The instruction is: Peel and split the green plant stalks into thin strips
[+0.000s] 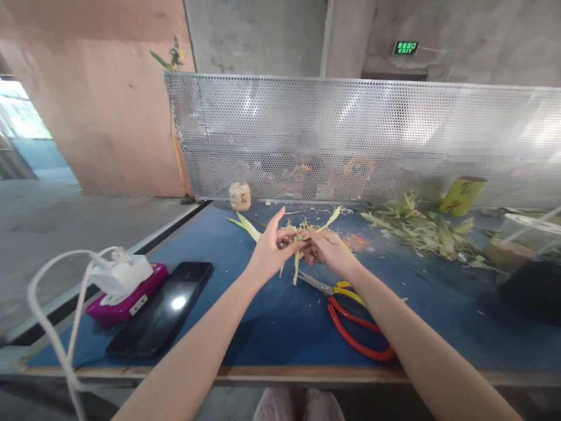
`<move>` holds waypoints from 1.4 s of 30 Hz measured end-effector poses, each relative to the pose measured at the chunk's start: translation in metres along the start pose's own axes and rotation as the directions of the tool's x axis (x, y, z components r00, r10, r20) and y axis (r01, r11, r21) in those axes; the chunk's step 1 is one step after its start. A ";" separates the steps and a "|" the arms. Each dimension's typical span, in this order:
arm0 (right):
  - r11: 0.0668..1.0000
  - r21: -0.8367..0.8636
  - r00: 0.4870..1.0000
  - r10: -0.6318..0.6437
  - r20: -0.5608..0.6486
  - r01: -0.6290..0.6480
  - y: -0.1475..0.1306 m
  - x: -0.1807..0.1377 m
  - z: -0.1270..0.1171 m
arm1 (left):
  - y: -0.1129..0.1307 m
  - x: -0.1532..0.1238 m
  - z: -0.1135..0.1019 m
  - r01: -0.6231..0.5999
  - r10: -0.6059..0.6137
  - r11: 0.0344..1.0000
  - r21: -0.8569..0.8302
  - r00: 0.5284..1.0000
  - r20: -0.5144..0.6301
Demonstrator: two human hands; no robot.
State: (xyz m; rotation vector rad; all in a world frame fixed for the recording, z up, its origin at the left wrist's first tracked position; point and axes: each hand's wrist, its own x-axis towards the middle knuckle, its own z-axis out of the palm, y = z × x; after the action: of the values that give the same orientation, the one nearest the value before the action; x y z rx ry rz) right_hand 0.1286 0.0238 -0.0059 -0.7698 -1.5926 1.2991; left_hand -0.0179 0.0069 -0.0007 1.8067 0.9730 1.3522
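Observation:
My left hand and my right hand meet above the middle of the blue table. Both pinch a bundle of thin green-yellow leaf strips between thumb and fingers. My left index finger sticks up, while the other fingers close on the strips. Loose ends of the strips hang down below the hands and fan out behind them. Red-and-yellow-handled scissors lie flat on the table just under my right wrist.
A black phone and a purple-and-white charger with a white cable lie at the left. A pile of leaf scraps, a yellow-green roll and a small twine spool sit before the perforated metal screen.

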 end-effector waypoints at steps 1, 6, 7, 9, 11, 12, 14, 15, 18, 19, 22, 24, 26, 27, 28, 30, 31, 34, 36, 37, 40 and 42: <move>0.998 0.054 1.000 0.027 0.011 -0.027 0.000 0.000 0.000 | 0.000 0.000 0.000 -0.009 0.009 1.000 0.020 1.000 -0.015; 0.974 -0.218 0.996 0.042 -0.072 -0.057 -0.003 -0.002 0.000 | 0.001 -0.001 0.001 -0.060 0.067 0.986 0.153 0.997 -0.045; 0.948 -0.312 0.993 0.020 -0.116 -0.055 -0.004 -0.002 0.000 | 0.001 -0.002 0.001 -0.063 0.074 0.983 0.171 0.996 -0.058; 0.897 -0.440 0.978 -0.055 -0.199 -0.039 -0.005 -0.003 -0.001 | 0.000 -0.002 0.001 -0.061 0.075 0.982 0.181 0.994 -0.073; 0.874 -0.485 0.961 -0.149 -0.232 0.018 -0.006 -0.003 -0.002 | -0.002 -0.002 0.002 -0.049 0.057 0.987 0.156 0.997 -0.051; 0.872 -0.487 0.954 -0.191 -0.233 0.055 -0.006 -0.003 -0.002 | -0.003 -0.001 0.002 -0.040 0.045 0.990 0.137 0.998 -0.032; 0.877 -0.468 0.948 -0.230 -0.219 0.104 -0.006 -0.003 -0.002 | -0.003 -0.001 0.002 -0.022 0.022 0.994 0.104 1.000 -0.003; 0.883 -0.456 0.950 -0.227 -0.215 0.108 -0.006 -0.003 -0.002 | -0.003 0.000 0.003 -0.016 0.016 0.996 0.091 1.000 -0.001; 0.905 -0.417 0.944 -0.208 -0.255 0.087 -0.008 -0.004 -0.002 | -0.002 0.001 0.004 -0.007 0.008 0.998 0.055 1.000 -0.011; 0.911 -0.403 0.937 -0.209 -0.280 0.083 -0.009 -0.004 -0.003 | -0.001 0.001 0.005 -0.001 0.001 0.999 0.037 1.000 -0.004; 0.931 -0.353 0.904 -0.225 -0.364 0.090 -0.011 -0.002 -0.007 | 0.001 0.000 0.006 0.046 -0.045 0.998 -0.041 0.998 0.034; 0.951 -0.291 0.905 -0.212 -0.368 0.105 -0.011 0.000 -0.009 | 0.001 0.000 0.007 0.084 -0.080 0.992 -0.095 0.996 0.037; 0.970 -0.228 0.934 -0.158 -0.322 0.086 -0.008 0.002 -0.009 | 0.000 0.001 0.005 0.113 -0.115 0.984 -0.136 0.993 -0.005; 0.972 -0.224 0.946 -0.132 -0.296 0.065 -0.006 0.003 -0.009 | -0.001 0.002 0.004 0.124 -0.131 0.981 -0.149 0.991 -0.040; 0.968 -0.245 0.955 -0.116 -0.272 0.048 -0.003 0.003 -0.008 | -0.002 0.002 0.003 0.131 -0.145 0.979 -0.159 0.986 -0.081; 0.938 -0.343 0.971 -0.119 -0.207 0.042 0.001 0.001 -0.005 | -0.002 0.004 0.001 0.139 -0.165 0.976 -0.170 0.974 -0.152; 0.916 -0.397 0.979 -0.129 -0.159 0.056 0.002 0.000 -0.004 | -0.002 0.004 0.000 0.142 -0.172 0.975 -0.173 0.970 -0.172; 0.862 -0.500 0.993 -0.112 -0.031 0.081 0.002 -0.003 -0.002 | -0.001 0.005 -0.001 0.154 -0.184 0.971 -0.185 0.970 -0.161; 0.834 -0.546 0.995 -0.100 -0.005 0.081 -0.001 -0.005 -0.002 | -0.002 0.005 -0.001 0.144 -0.171 0.971 -0.188 0.976 -0.132; 0.820 -0.566 0.994 -0.105 0.004 0.088 -0.004 -0.006 -0.003 | -0.002 0.005 -0.001 0.135 -0.160 0.974 -0.180 0.979 -0.128; 0.791 -0.599 0.991 -0.129 0.039 0.126 -0.011 -0.008 -0.003 | -0.002 0.005 -0.001 0.142 -0.162 0.980 -0.141 0.977 -0.139; 0.789 -0.599 0.991 -0.125 0.054 0.133 -0.013 -0.008 -0.004 | -0.001 0.006 -0.001 0.156 -0.176 0.978 -0.139 0.973 -0.149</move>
State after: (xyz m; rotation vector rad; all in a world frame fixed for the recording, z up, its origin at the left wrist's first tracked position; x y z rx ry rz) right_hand 0.1364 0.0145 0.0049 -1.0105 -2.0628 0.6795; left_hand -0.0183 0.0128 0.0019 1.5054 1.0726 1.4369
